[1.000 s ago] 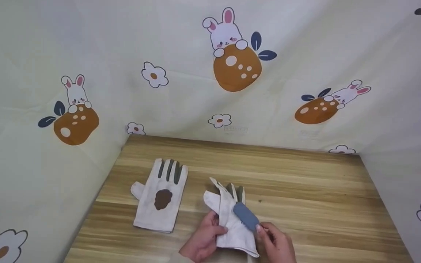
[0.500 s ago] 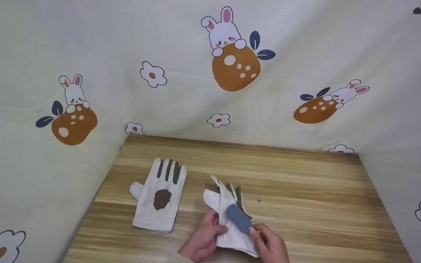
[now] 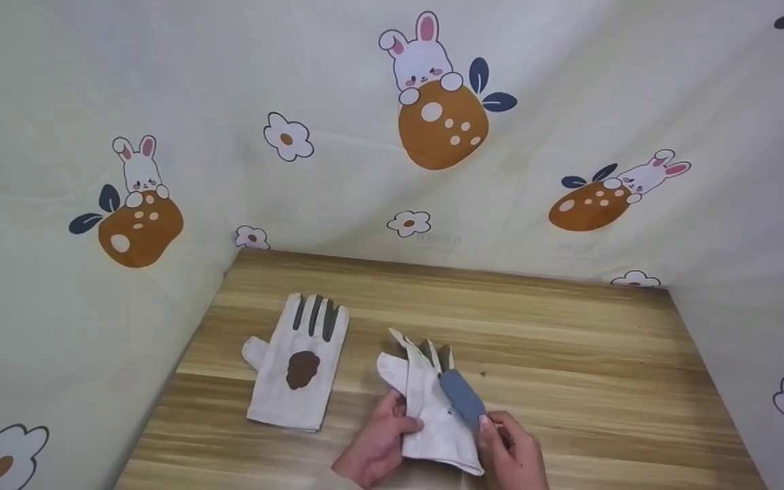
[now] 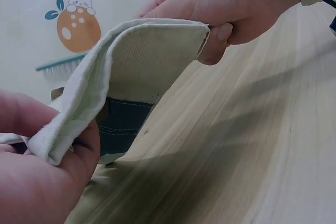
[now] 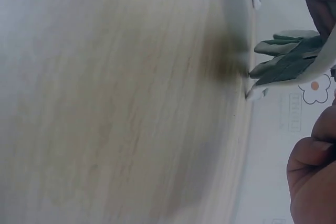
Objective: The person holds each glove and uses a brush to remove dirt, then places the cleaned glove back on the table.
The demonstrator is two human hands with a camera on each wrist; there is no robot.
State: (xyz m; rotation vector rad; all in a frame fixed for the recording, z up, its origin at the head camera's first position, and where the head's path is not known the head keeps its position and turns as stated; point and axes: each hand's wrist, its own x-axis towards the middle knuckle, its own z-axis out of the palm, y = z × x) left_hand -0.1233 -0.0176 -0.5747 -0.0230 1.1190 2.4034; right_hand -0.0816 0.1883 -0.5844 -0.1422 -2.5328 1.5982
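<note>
A white work glove (image 3: pixel 426 408) with dark grey finger sides is held above the table, its fingers pointing away. My left hand (image 3: pixel 382 439) pinches its thumb-side edge, thumb on top; in the left wrist view, the left fingers (image 4: pixel 47 171) wrap the open cuff. My right hand (image 3: pixel 514 449) holds a blue brush (image 3: pixel 462 398) by its handle end, with the brush head lying across the glove's palm. Pale bristles on the brush (image 4: pixel 63 65) face down in the left wrist view. Small dark specks show on the glove beside the brush.
A second white glove (image 3: pixel 297 401) with a brown patch (image 3: pixel 303 369) lies flat on the wooden table (image 3: pixel 569 354) to the left. Cloth walls (image 3: pixel 337 184) printed with rabbits and flowers enclose the back and sides.
The brush slid down and left across the held glove, then back up and right, the right hand moving with it. My left hand and the flat glove stayed in place.
</note>
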